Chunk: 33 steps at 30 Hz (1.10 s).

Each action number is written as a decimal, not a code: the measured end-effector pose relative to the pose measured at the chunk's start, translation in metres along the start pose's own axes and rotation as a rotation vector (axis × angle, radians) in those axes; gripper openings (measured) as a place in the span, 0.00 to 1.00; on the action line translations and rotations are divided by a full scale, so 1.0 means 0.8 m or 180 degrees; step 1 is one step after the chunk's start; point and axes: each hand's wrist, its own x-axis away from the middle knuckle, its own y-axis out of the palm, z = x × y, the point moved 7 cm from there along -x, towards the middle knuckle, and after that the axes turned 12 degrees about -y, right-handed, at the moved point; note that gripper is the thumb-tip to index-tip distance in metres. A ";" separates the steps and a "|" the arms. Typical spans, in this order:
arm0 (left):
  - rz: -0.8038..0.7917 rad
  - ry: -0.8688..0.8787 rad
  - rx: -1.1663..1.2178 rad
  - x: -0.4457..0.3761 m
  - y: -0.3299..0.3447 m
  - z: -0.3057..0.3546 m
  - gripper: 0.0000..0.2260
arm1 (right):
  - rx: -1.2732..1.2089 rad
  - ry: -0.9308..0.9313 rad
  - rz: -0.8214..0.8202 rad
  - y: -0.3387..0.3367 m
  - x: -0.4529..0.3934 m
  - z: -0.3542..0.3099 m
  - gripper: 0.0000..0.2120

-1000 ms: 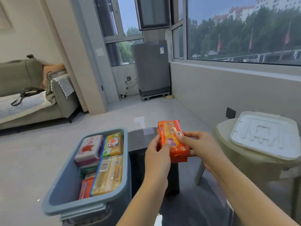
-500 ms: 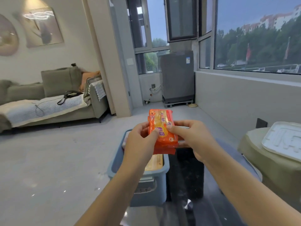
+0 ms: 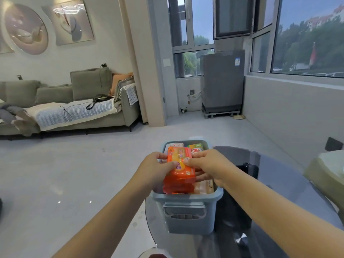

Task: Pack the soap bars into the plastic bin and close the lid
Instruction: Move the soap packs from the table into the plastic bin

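A blue-grey plastic bin (image 3: 188,216) stands on a dark glass table (image 3: 279,183), its top uncovered and several wrapped soap bars inside. Both hands hold an orange soap pack (image 3: 179,164) right over the bin's left half, its lower end down among the other bars. My left hand (image 3: 155,169) grips the pack's left edge and my right hand (image 3: 208,164) grips its right edge. A pink-white soap bar (image 3: 174,145) and a green-yellow soap bar (image 3: 196,147) show at the bin's far end. The bin's lid is out of view.
A padded stool (image 3: 327,175) stands at the right edge beside the table. A grey sofa (image 3: 74,108) lines the left wall and a covered appliance (image 3: 222,82) stands by the windows. Pale open floor lies left of the table.
My view has swung left, so the bin sits centred below my hands. Both hands have lowered the orange soap pack from above the table into the bin's top.
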 end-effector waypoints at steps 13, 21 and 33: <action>0.0140 -0.0008 -0.0781 -0.030 -0.017 -0.016 0.20 | 0.0481 0.0554 -0.0469 0.024 -0.028 0.024 0.18; 0.0114 -0.0021 -0.1496 -0.047 -0.011 -0.022 0.15 | 0.2109 0.0080 -0.0725 0.032 -0.048 0.024 0.14; 0.1104 0.0580 -0.2060 -0.044 0.000 -0.017 0.12 | 0.2901 -0.0176 -0.0405 0.025 -0.067 0.035 0.18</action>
